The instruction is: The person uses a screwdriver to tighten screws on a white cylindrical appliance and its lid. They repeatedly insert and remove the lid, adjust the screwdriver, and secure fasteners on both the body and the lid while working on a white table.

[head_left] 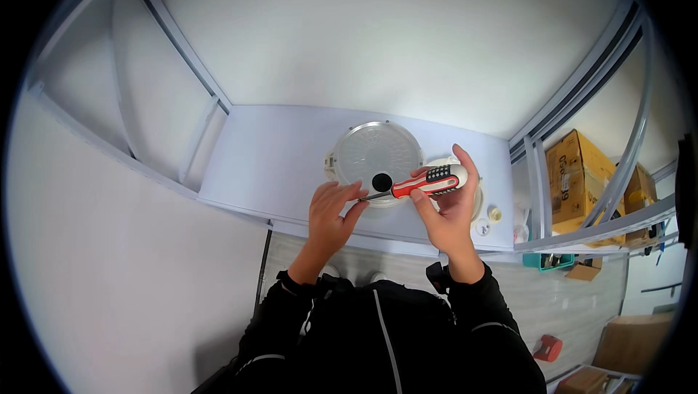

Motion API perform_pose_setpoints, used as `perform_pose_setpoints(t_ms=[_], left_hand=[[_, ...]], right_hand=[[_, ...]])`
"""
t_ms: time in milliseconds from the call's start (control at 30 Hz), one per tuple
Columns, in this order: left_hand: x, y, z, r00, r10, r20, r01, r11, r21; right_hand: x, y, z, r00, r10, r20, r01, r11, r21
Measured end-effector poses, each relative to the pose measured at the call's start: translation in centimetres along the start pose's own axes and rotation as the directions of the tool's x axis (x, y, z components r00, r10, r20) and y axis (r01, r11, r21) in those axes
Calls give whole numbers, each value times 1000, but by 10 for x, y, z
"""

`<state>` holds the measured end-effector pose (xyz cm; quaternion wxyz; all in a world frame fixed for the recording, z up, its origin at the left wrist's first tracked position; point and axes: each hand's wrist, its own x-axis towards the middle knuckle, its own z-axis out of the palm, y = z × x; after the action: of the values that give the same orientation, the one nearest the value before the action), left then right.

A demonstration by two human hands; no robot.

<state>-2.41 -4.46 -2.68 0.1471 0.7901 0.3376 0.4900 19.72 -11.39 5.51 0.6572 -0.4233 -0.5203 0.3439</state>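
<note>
My right hand (452, 221) is wrapped round the handle of a screwdriver (429, 182), red and white with a black section carrying rows of small pale bits. Its thin dark shaft points left. At the shaft's tip, the thumb and forefinger of my left hand (331, 214) come together; whatever sits between them is too small to make out. Below the screwdriver stands a round white appliance with a clear ribbed cover (378, 148), a silver rim and a black round spot near its front. My right hand partly hides another round white part (476, 201) beside it.
All this rests on a white table (269, 154) against a wall. Two small round pieces, one yellowish (495, 214) and one white (483, 227), lie at the right. Metal frame posts flank the table. Beyond are cardboard boxes (574, 183), a teal bin (545, 261) and a red object (549, 348).
</note>
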Motion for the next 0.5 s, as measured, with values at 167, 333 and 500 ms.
perform_pose_setpoints(t_ms=[167,333,500], left_hand=[[6,-10,-4,994,-70,78,72,997,-16],[9,-22,-6,985,-88,145,94,995,-35],[5,-50,3,985,-25,170,33,999,-40]], right_hand=[[3,8,9,999,-52,4,53,995,-83],[3,14,14,995,-102,7,102,973,-207],[5,14,21,989,-141,39,146,947,-285]])
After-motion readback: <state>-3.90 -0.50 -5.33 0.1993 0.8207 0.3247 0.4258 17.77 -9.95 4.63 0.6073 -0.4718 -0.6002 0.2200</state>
